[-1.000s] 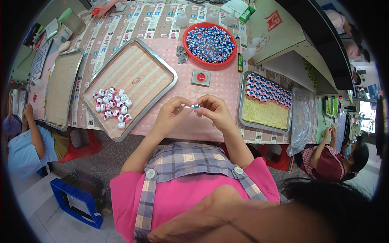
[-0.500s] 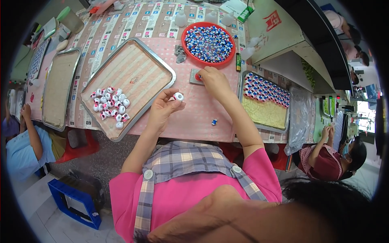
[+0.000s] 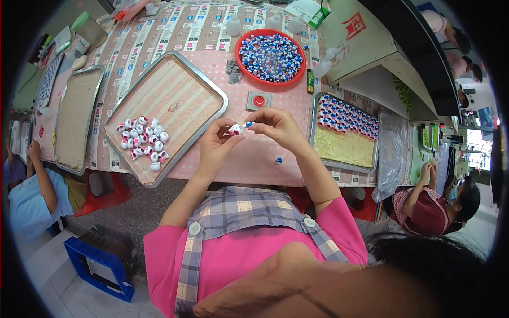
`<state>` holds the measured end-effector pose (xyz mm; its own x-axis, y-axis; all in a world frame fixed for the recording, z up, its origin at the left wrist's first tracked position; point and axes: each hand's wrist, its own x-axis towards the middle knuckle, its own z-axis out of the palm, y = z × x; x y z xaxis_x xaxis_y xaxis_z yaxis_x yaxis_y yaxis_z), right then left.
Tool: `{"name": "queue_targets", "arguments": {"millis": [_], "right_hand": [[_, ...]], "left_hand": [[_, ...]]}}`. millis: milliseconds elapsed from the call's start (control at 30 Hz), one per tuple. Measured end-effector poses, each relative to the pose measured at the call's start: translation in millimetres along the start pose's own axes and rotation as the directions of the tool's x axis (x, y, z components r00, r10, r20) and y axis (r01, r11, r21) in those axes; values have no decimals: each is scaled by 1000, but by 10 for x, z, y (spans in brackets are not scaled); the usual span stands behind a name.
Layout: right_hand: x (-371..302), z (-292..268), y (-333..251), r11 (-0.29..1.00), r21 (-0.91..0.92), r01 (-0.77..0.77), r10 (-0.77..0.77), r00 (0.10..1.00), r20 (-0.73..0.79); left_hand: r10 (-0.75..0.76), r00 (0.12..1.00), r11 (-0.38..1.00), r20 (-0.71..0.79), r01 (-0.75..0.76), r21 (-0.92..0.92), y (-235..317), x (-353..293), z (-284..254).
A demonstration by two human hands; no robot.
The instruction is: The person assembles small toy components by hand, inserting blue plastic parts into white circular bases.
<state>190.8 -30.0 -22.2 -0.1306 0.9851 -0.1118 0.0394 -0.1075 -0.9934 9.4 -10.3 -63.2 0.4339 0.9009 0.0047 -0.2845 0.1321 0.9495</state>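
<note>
My left hand (image 3: 216,148) pinches a small white-and-pink piece (image 3: 235,129) between thumb and fingers. My right hand (image 3: 283,129) holds a smaller blue-and-white piece (image 3: 249,124) in its fingertips, right beside the white-and-pink one; whether the two touch I cannot tell. Just beyond my fingers, a little round red dish (image 3: 259,100) sits on a square metal plate (image 3: 250,106). On the pink cloth near my right forearm lies a single small blue-and-white piece (image 3: 279,160). Several white-and-pink pieces (image 3: 142,134) are gathered in the near part of a metal-rimmed tray (image 3: 183,114) at my left.
A red basin (image 3: 238,64) full of small blue-and-white pieces stands ahead. At right, a tray (image 3: 344,152) holds rows of joined pieces on yellow lining. Plastic bottles (image 3: 233,25), a crumpled grey cloth (image 3: 233,71) and another tray (image 3: 78,116) share the table. Other people work on both sides.
My right hand has come back from the red dish to my left hand, and a small blue-and-white piece now shows in its fingers. The white-and-pink piece has turned in my left fingers.
</note>
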Motion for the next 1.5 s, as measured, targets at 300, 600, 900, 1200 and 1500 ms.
{"name": "queue_targets", "arguments": {"millis": [300, 600, 900, 1200, 1500], "right_hand": [[-124, 58, 5, 983, 174, -64, 57, 997, 46], [-265, 172, 201, 939, 333, 80, 8, 967, -255], [-431, -39, 364, 987, 124, 104, -62, 950, -305], [-1576, -1657, 585, 660, -534, -529, -259, 507, -822], [-1537, -1666, 767, 536, -605, -589, -265, 564, -782]], "left_hand": [[145, 989, 947, 30, -147, 285, 91, -59, 64], [237, 964, 883, 119, -265, 387, 159, 59, 205], [335, 892, 558, 305, -448, 699, 129, 90, 180], [213, 962, 244, -170, 116, 963, 485, -216, -1173], [223, 975, 153, -10, -25, 988, 414, -308, -1248]]}}
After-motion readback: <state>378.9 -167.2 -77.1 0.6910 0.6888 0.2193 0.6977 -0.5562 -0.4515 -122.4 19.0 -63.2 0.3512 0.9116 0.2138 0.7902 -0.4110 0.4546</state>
